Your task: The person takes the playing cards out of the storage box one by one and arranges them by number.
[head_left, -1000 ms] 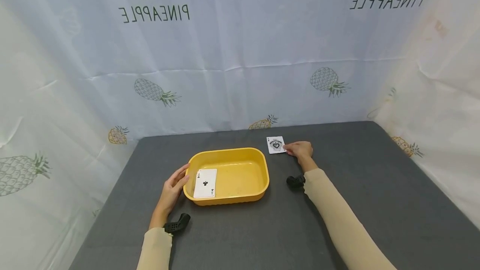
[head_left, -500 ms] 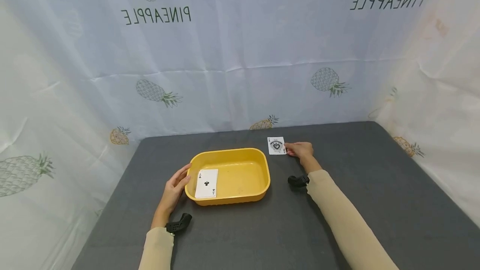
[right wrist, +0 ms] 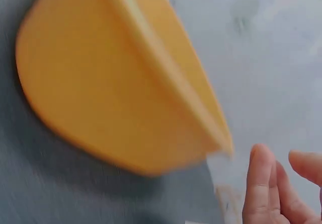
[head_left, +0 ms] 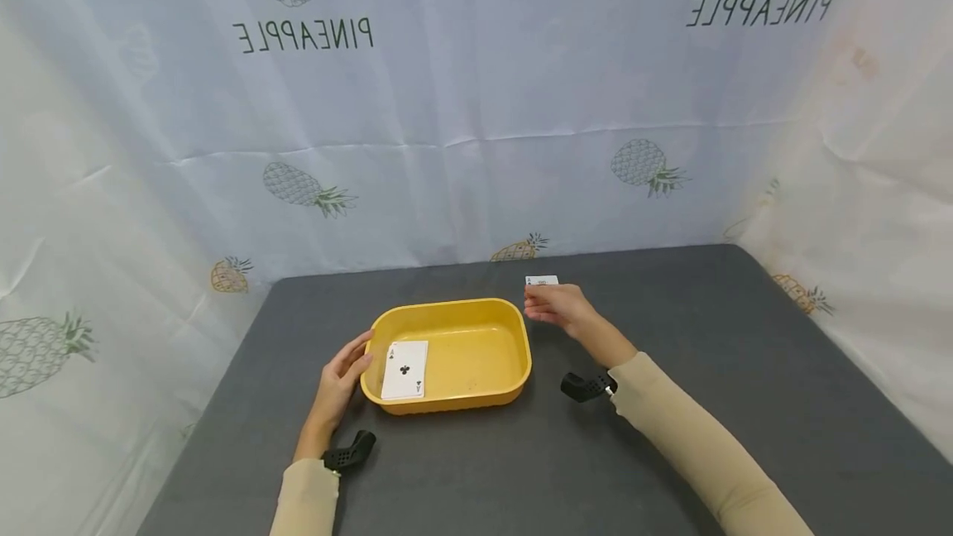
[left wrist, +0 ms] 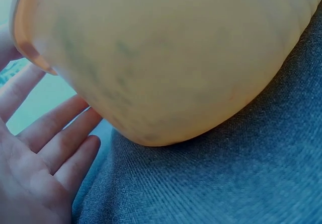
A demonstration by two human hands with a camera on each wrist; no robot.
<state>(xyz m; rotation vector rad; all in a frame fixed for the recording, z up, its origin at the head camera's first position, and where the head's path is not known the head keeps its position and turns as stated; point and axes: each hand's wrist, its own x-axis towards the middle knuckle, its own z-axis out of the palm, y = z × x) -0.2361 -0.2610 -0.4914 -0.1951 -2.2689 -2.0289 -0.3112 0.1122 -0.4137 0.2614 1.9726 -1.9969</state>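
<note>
A yellow tray (head_left: 508, 391) stands on the dark table in the head view. White ace-of-clubs playing cards (head_left: 404, 370) lie at its left end. My left hand (head_left: 341, 379) rests against the tray's left side, its fingertips right at the rim. In the left wrist view its fingers (left wrist: 65, 141) look straight beside the outer wall. My right hand (head_left: 562, 304) is beyond the tray's far right corner. It covers the lower part of another playing card (head_left: 542, 279). The right wrist view shows its thumb (right wrist: 307, 166) and fingers (right wrist: 259, 183) apart, with nothing visible between them.
The dark grey table (head_left: 462, 470) ends at a pale hanging cloth (head_left: 462, 205) printed with pineapples. Similar cloth hangs on both sides. A black wrist camera (head_left: 350, 452) sits at the left wrist and another black camera (head_left: 584, 387) at the right.
My right hand has left the playing card's right edge and moved left in front of it, hiding its lower part. My left hand and the tray stay in place.
</note>
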